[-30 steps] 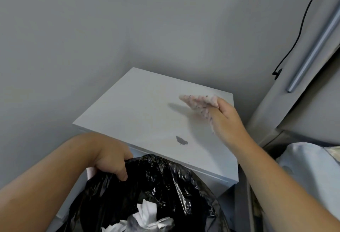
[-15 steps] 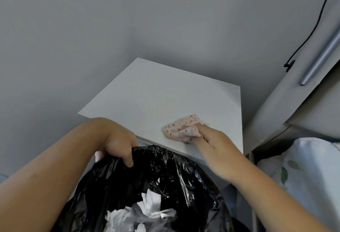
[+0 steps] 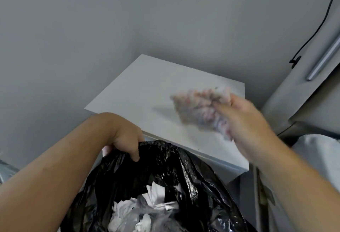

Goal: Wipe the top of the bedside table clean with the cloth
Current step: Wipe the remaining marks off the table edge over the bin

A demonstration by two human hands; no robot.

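Plain grey walls [image 3: 73, 29] meet in corner directly behind white cabinet top. Even, soft light, no hard shadows on walls. At right, grey panel [image 3: 301, 91] leans in at slant, carrying long metal bar handle [image 3: 325, 58]. Black cable [image 3: 320, 21] runs down right wall to dark clip [image 3: 295, 61] beside panel edge. Pale bedding [image 3: 320, 156] at lower right, leaf print faint. Sliver of grey floor at left edge, blurred.

Both forearms bare; hands [image 3: 127, 137] ungloved (the right one blurred).
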